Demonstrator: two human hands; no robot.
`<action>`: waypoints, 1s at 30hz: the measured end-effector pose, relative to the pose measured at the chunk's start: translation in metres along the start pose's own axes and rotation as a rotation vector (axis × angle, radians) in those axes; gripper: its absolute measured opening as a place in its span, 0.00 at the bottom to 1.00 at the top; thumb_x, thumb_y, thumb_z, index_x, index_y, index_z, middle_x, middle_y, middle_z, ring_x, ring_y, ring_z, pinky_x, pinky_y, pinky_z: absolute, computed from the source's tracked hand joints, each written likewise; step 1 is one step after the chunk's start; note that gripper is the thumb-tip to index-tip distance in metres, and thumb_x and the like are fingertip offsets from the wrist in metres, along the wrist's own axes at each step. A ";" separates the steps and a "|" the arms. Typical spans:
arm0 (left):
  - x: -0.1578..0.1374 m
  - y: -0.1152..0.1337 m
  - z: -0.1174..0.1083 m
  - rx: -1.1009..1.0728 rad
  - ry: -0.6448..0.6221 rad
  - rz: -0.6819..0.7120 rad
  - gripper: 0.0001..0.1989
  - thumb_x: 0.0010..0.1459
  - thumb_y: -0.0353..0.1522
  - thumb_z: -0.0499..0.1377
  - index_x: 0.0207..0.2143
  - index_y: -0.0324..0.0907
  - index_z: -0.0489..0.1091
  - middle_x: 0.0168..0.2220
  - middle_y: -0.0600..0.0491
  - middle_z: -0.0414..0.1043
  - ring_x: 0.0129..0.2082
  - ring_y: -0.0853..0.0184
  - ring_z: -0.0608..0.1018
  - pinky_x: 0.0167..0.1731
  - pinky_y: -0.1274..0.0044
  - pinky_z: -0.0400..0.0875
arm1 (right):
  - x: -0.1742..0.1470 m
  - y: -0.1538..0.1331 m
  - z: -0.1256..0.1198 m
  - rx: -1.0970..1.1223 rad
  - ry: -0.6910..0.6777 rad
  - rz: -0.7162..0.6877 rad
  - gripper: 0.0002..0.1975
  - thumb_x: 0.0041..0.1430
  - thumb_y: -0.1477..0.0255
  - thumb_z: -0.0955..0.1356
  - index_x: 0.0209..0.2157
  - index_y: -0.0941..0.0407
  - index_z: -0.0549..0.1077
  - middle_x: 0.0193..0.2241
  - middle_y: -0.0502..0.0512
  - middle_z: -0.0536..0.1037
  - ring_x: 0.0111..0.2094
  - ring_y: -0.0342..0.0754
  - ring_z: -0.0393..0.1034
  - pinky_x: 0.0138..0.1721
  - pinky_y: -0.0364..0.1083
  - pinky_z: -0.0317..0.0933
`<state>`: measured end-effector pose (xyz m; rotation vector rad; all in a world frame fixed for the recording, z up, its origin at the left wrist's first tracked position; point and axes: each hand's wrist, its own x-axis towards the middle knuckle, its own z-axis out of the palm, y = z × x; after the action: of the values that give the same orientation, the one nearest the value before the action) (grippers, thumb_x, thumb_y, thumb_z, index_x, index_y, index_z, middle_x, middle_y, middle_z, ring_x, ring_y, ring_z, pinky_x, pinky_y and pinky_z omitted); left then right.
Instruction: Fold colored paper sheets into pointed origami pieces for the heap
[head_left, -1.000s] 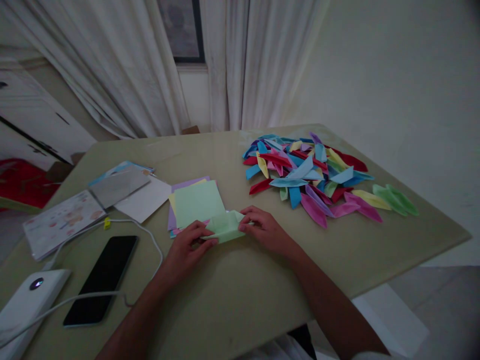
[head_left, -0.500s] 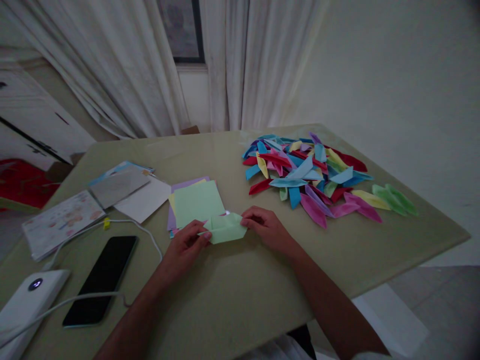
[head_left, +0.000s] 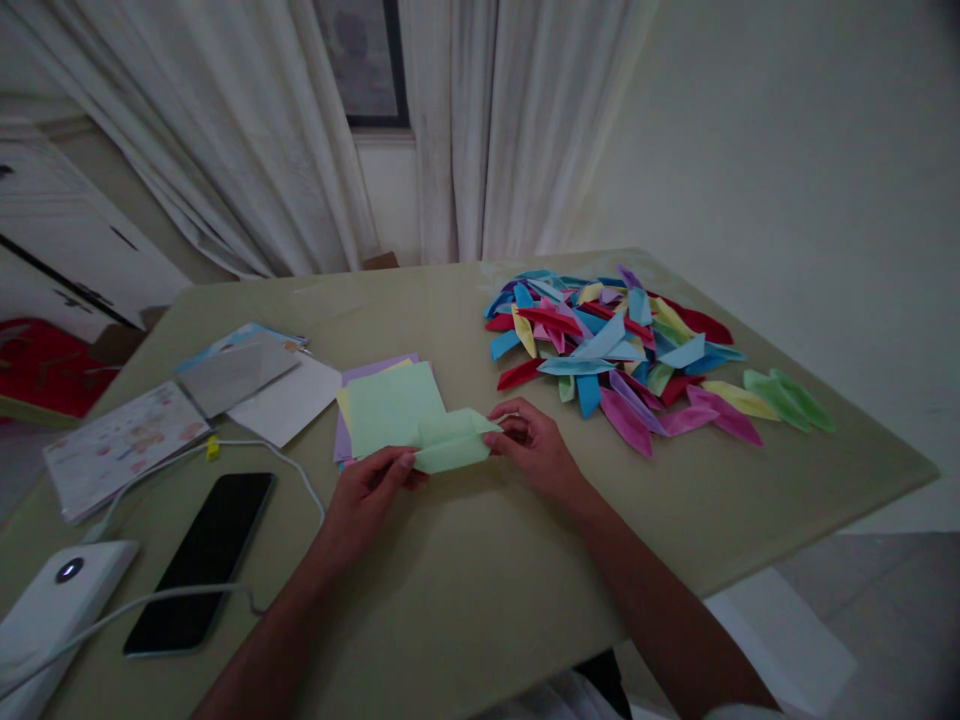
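Observation:
A partly folded sheet of light green paper (head_left: pixel 454 441) is held between my two hands above the table. My left hand (head_left: pixel 377 483) pinches its left end between thumb and fingers. At the right end, the thumb and fingers of my right hand (head_left: pixel 534 447) are closed on it. A lengthwise crease runs across the sheet, and its right corners are folded in. Just behind it lies a stack of square coloured paper (head_left: pixel 396 396), light green on top, with purple and yellow edges showing. To the right spreads a pile of folded paper pieces (head_left: pixel 600 345) in many colours.
On the left of the table (head_left: pixel 420 620) lie a black phone (head_left: pixel 202 560), a white power bank (head_left: pixel 64 610) with a white cable (head_left: pixel 292 458), a patterned booklet (head_left: pixel 131 445) and loose sheets (head_left: pixel 289 400). Curtains (head_left: pixel 517 130) hang behind the table.
My hands have raised the light green paper slightly and tilted it, its right end moving up and right. My left fingers have shifted at the left end. The things on the table stay put.

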<state>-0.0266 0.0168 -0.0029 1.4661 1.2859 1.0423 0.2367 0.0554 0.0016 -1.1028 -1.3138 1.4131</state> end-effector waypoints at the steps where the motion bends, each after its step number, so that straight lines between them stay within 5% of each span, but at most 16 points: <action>1: 0.000 0.001 0.000 0.000 0.031 0.016 0.18 0.65 0.46 0.62 0.40 0.41 0.80 0.30 0.50 0.83 0.30 0.62 0.83 0.34 0.73 0.78 | 0.000 0.000 0.000 -0.001 -0.010 0.002 0.17 0.57 0.66 0.77 0.45 0.54 0.73 0.26 0.46 0.77 0.31 0.47 0.77 0.36 0.46 0.71; 8: -0.005 0.002 0.006 -0.106 0.137 -0.013 0.21 0.59 0.45 0.69 0.45 0.44 0.69 0.33 0.53 0.83 0.28 0.65 0.84 0.31 0.75 0.79 | -0.002 -0.002 -0.001 -0.015 -0.172 0.017 0.24 0.57 0.65 0.77 0.53 0.55 0.73 0.33 0.49 0.79 0.34 0.46 0.76 0.36 0.44 0.67; 19: -0.001 0.002 0.009 -0.294 0.012 -0.207 0.31 0.53 0.47 0.72 0.52 0.42 0.67 0.32 0.51 0.84 0.28 0.64 0.84 0.34 0.73 0.80 | 0.000 0.007 0.004 -0.151 -0.006 -0.071 0.13 0.60 0.65 0.75 0.44 0.55 0.78 0.32 0.51 0.82 0.34 0.48 0.78 0.37 0.46 0.69; 30: -0.001 0.004 0.006 -0.396 -0.015 -0.186 0.30 0.55 0.45 0.72 0.54 0.44 0.67 0.40 0.48 0.85 0.40 0.59 0.87 0.45 0.67 0.83 | 0.002 0.005 0.002 0.028 -0.018 0.038 0.21 0.50 0.63 0.80 0.44 0.55 0.77 0.34 0.51 0.83 0.29 0.45 0.75 0.30 0.43 0.68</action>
<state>-0.0201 0.0149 -0.0005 1.0339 1.1050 1.0847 0.2344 0.0572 -0.0034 -1.1042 -1.2877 1.4684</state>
